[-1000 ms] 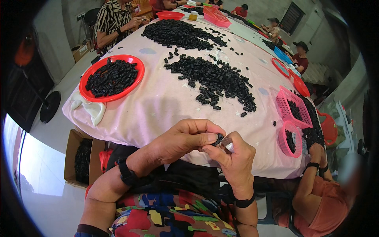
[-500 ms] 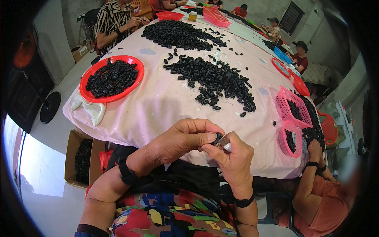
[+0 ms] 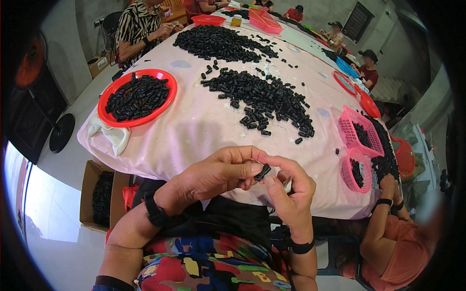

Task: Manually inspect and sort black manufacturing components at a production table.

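My left hand (image 3: 218,170) is closed, pinching a small black plastic piece (image 3: 262,172) between thumb and fingers just above the near table edge. From the other side, my right hand (image 3: 291,190) has its thumb and forefinger against the same piece. Tucked in the right palm is a pale, shiny object (image 3: 288,185), mostly hidden, whose kind I cannot make out. Farther off, on the pink cloth, lies a loose pile of similar black pieces (image 3: 262,97).
A red round tray (image 3: 173,92) of black strips stands left. Another black pile (image 3: 213,42) lies beyond. Pink baskets (image 3: 345,125) sit at right, near a person in orange (image 3: 403,252). A cardboard box (image 3: 119,194) stands on the floor at left; other people sit around the table.
The black piece has turned and now shows more of its length. My right forefinger has reached over toward my left fingertips, and the shiny object has slipped deeper into my right palm.
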Tool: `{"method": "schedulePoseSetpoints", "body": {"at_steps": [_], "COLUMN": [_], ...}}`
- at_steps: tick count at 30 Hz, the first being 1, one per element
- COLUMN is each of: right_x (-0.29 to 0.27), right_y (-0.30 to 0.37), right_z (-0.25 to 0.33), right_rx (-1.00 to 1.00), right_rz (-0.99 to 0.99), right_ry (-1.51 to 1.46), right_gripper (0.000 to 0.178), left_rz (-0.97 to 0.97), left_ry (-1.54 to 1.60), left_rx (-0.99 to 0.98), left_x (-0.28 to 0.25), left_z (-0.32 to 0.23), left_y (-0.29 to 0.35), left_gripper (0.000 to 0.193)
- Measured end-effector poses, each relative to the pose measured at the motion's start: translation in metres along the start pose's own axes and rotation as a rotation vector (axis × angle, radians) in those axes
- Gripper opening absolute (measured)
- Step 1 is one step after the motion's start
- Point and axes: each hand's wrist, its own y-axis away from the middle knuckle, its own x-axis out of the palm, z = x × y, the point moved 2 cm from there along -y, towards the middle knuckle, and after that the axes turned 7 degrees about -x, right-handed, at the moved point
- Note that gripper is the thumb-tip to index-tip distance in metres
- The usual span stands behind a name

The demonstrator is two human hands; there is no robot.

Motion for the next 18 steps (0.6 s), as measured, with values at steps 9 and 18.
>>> {"method": "schedulePoseSetpoints", "body": {"at_steps": [9,18], "right_x": [-0.003,-0.001], "right_y": [0.001,0.004], "right_z": [0.004,0.001], "right_rx": [0.045,0.032], "right_rz": [0.056,0.046], "right_ry": [-0.056,0.010], "right_gripper": [0.020,0.019], "left_rz": [-0.023,-0.056], "left_ry": [-0.187,-0.403], "left_rx": [-0.009,0.025], "left_x": [0.004,0.006], "left_z": [-0.007,-0.011], "left_y": [0.005,0.008], "left_gripper": [0.025,0.026]}}
